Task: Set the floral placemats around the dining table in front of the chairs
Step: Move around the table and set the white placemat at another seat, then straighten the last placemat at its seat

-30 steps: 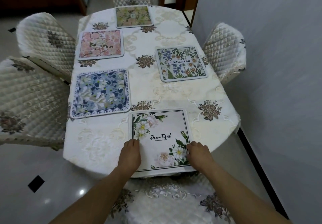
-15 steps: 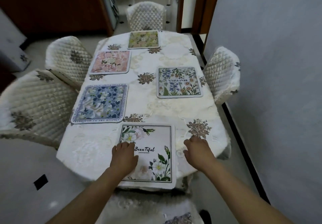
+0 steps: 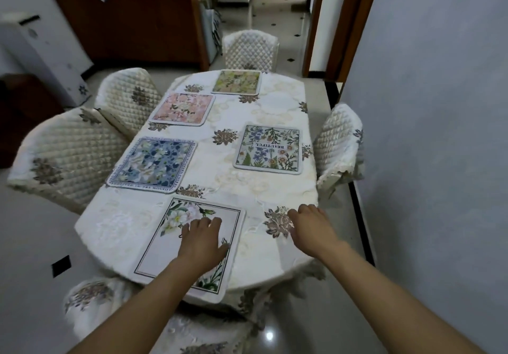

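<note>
Several floral placemats lie on the oval dining table [image 3: 123,224] with its cream cloth. The white placemat [image 3: 165,254] sits at the near end, slightly skewed and hanging over the edge. My left hand [image 3: 202,243] lies flat on it, fingers spread. My right hand [image 3: 312,225] rests on the bare cloth to the right of it, holding nothing. A blue placemat [image 3: 151,163] and a pink placemat [image 3: 182,108] lie along the left side. A green placemat [image 3: 237,81] is at the far end and a botanical "BEAUTIFUL" placemat [image 3: 270,150] is on the right.
Quilted cream chairs ring the table: two on the left [image 3: 68,155] [image 3: 126,95], one at the far end [image 3: 250,49], one on the right [image 3: 339,144], one right below me [image 3: 192,331]. A grey wall [image 3: 426,133] stands close on the right. A wooden cabinet [image 3: 137,31] is at the back left.
My view has risen and pulled back from the table. My right hand left the white placemat and slid right onto the cloth. My left hand moved toward the placemat's middle.
</note>
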### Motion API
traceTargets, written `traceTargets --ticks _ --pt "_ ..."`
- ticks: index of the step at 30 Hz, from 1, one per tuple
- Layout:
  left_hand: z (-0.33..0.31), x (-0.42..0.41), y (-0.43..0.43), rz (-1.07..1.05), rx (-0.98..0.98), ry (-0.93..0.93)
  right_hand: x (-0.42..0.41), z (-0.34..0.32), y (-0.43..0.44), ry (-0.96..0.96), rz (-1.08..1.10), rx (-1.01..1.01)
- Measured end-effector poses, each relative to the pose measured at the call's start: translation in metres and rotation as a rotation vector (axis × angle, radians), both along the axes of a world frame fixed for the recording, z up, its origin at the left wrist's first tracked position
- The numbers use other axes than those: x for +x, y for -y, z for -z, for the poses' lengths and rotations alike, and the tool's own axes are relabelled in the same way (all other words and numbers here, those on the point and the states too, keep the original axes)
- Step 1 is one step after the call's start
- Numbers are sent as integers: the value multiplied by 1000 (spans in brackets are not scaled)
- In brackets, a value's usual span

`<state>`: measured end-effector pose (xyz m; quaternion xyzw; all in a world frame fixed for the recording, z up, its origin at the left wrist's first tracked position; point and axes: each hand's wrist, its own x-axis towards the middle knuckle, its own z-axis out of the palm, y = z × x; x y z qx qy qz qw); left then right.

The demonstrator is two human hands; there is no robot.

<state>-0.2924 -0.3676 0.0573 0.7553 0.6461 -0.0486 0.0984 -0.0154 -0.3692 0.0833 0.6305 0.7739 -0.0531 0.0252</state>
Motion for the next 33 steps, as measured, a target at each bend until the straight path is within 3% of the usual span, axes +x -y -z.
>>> traceTargets --ticks 10,21,33 --pt "-6 81 -35 -18 100 -44 92 -6 -37 17 -23 -29" --pt "-12 229 -76 -227 113 -60 260 -46 -148 -40 -258 -31" --pt "24 263 -179 -473 117 -69 272 -43 -324 -28 -555 21"
